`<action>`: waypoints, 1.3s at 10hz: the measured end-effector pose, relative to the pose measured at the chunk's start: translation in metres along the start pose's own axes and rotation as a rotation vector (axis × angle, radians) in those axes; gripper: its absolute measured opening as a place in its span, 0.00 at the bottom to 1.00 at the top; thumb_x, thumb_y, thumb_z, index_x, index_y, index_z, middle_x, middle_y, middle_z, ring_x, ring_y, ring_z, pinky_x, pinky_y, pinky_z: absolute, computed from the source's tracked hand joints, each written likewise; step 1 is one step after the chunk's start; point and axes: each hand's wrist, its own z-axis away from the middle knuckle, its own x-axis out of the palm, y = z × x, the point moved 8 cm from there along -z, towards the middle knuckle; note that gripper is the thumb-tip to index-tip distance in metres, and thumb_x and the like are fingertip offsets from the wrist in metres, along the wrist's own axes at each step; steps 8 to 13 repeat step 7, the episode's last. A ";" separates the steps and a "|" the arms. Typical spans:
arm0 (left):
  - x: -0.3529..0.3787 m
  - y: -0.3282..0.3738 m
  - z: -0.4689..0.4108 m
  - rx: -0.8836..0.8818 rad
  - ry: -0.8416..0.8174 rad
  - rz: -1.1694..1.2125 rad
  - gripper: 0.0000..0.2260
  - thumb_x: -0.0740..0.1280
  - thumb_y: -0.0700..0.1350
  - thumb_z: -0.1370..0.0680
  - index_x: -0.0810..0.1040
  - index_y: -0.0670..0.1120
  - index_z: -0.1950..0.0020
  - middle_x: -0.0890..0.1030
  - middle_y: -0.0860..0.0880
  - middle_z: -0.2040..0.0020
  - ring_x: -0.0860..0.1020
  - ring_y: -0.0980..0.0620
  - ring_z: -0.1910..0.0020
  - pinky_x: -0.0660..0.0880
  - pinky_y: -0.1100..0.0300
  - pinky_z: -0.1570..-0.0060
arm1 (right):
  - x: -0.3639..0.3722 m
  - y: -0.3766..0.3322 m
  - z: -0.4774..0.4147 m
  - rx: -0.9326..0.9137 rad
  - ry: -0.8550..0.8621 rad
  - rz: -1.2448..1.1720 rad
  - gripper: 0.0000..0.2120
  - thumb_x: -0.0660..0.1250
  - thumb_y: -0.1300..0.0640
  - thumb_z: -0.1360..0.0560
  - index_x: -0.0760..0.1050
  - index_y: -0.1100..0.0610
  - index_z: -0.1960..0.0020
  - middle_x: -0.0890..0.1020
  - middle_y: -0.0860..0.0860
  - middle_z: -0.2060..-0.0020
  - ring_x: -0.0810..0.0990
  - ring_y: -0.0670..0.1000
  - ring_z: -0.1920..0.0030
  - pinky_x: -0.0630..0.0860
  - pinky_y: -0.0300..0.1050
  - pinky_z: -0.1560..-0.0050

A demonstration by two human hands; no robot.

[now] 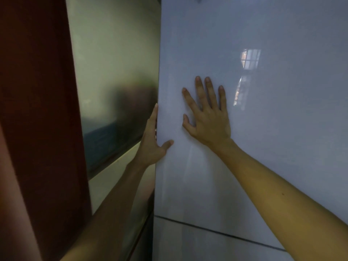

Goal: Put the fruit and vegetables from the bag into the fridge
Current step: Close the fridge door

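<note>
A glossy pale-grey fridge door (263, 129) fills the right part of the head view, shut. My left hand (152, 142) wraps the door's left edge, fingers behind the edge and thumb on the front face. My right hand (207, 113) lies flat on the door's front, fingers spread, holding nothing. A dark seam (216, 230) low down separates this door from a lower door. No bag, fruit or vegetables are in view.
A dark red-brown panel (37, 110) stands close on the left. Between it and the fridge is the fridge's metallic side wall (116, 72), dim and reflective. A window reflection (250, 59) shows on the door.
</note>
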 end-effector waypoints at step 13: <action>0.007 0.043 0.077 -0.171 -0.229 -0.225 0.44 0.66 0.54 0.29 0.45 0.45 0.21 0.59 0.47 0.23 0.61 0.52 0.27 0.57 0.57 0.29 | -0.030 0.000 0.074 0.071 -0.714 -0.104 0.41 0.63 0.57 0.26 0.41 0.50 0.21 0.39 0.55 0.22 0.42 0.58 0.22 0.47 0.59 0.25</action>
